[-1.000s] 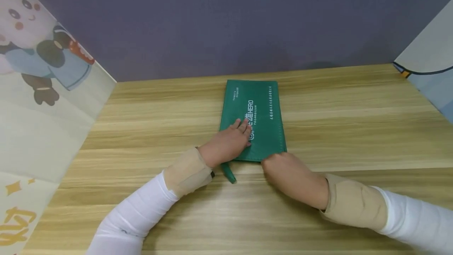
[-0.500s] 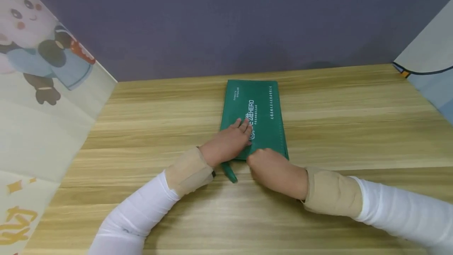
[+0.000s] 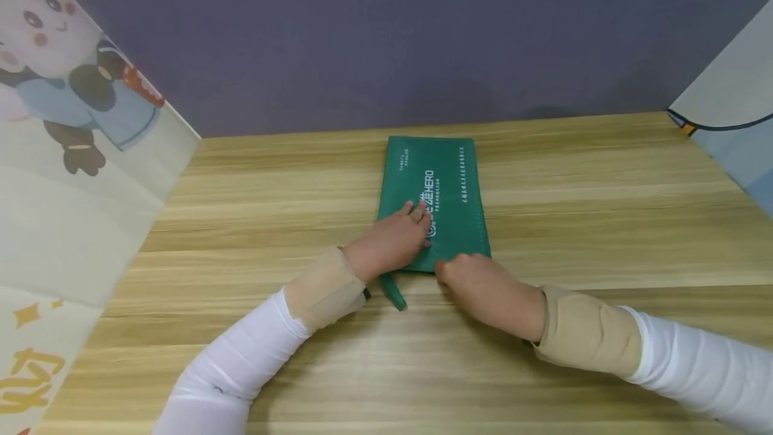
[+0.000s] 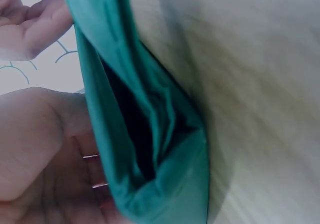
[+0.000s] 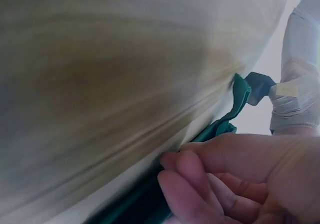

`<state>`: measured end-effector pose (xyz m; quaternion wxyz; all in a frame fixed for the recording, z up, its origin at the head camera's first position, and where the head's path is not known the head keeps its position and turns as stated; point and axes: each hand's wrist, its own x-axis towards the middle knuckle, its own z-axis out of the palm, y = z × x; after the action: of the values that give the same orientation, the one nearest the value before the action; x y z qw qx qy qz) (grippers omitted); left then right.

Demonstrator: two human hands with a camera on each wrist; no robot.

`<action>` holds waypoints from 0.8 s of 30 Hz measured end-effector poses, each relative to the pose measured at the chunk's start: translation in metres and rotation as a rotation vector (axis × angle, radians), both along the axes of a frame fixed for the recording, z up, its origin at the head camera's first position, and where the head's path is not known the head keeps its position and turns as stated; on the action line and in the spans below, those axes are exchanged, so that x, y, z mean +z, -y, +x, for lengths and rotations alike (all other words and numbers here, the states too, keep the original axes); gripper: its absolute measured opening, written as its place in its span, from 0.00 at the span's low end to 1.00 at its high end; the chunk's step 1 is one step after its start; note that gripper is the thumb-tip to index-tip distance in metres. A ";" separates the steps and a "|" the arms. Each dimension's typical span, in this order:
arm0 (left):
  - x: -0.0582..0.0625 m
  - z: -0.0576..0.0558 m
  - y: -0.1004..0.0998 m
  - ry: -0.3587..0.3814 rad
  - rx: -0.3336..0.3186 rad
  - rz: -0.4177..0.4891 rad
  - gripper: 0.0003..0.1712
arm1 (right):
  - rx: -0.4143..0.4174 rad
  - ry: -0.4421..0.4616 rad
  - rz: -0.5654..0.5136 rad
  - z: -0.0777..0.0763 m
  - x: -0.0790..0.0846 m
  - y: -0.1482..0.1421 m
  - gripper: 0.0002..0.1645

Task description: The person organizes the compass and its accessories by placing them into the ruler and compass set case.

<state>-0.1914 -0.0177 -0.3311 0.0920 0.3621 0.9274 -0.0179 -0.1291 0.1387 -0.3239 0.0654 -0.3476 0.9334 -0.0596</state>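
Note:
A flat green pouch (image 3: 455, 220) with white lettering lies on the table, its short side towards me. My left hand (image 3: 388, 242) rests on its near left part, fingers extended over the print. At the near edge, my right hand (image 3: 489, 293) has its fingers curled, and in the right wrist view thumb and fingertips pinch together against the pouch's edge (image 5: 135, 209). What exactly lies between those fingertips is hidden. A green wrist strap (image 3: 394, 293) sticks out at the near left corner. The left wrist view shows a dark gap along the pouch's edge (image 4: 97, 129).
The wood-grain table (image 3: 266, 207) spreads out around the pouch. Behind it stands a dark grey-blue panel (image 3: 386, 39). A wall with cartoon figures (image 3: 66, 86) borders the left side, and a black cable (image 3: 725, 127) runs at the far right.
My right hand has slid left along the pouch's near edge, then slightly back to the right. My left hand and the pouch have stayed almost still.

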 end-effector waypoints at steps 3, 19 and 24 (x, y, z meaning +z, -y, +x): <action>-0.001 -0.001 -0.001 -0.021 -0.005 0.010 0.30 | -0.005 -0.035 0.032 0.000 0.000 -0.002 0.04; 0.007 -0.005 -0.009 0.074 0.055 -0.016 0.29 | -0.030 -0.072 0.029 0.006 0.003 -0.018 0.05; 0.007 -0.003 -0.009 0.036 0.030 -0.036 0.29 | -0.038 -0.048 -0.003 0.003 0.001 -0.020 0.05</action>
<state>-0.1942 -0.0082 -0.3239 0.1154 0.3465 0.9305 -0.0267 -0.1256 0.1587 -0.3230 0.0415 -0.3311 0.9412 -0.0537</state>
